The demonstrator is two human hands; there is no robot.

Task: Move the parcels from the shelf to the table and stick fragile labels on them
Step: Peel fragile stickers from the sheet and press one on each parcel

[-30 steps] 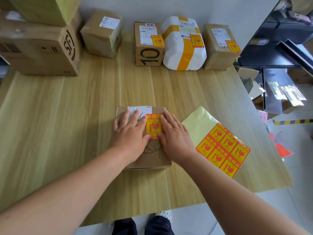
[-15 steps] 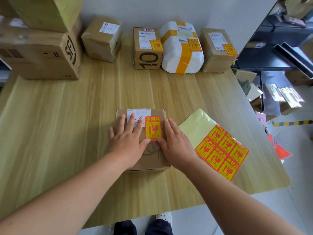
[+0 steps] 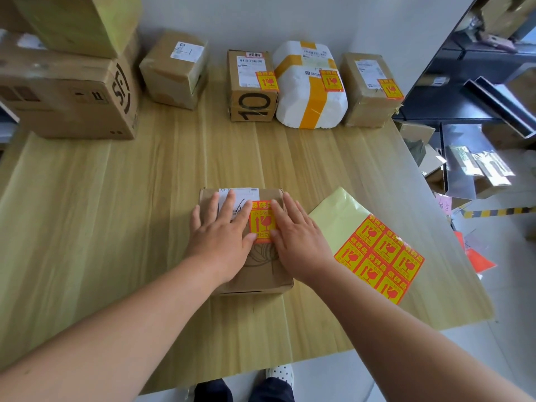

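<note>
Both hands flat, fingers straight: left hand [image 3: 220, 236] and right hand [image 3: 298, 236] press on the small parcel [image 3: 258, 274], fragile label [image 3: 262, 221] between them. Label sheet [image 3: 377, 256] lies just right of the right hand, on the table [image 3: 116, 227].

The left hand [image 3: 222, 240] and right hand [image 3: 298, 242] cover most of the parcel [image 3: 261, 274] top and both side edges of its label [image 3: 262, 221]. The frame edge cuts off the stacked boxes [image 3: 66, 91] at upper left.

Wooden table [image 3: 116, 227]; parcels [image 3: 252, 91]; label sheet [image 3: 377, 256]
</note>
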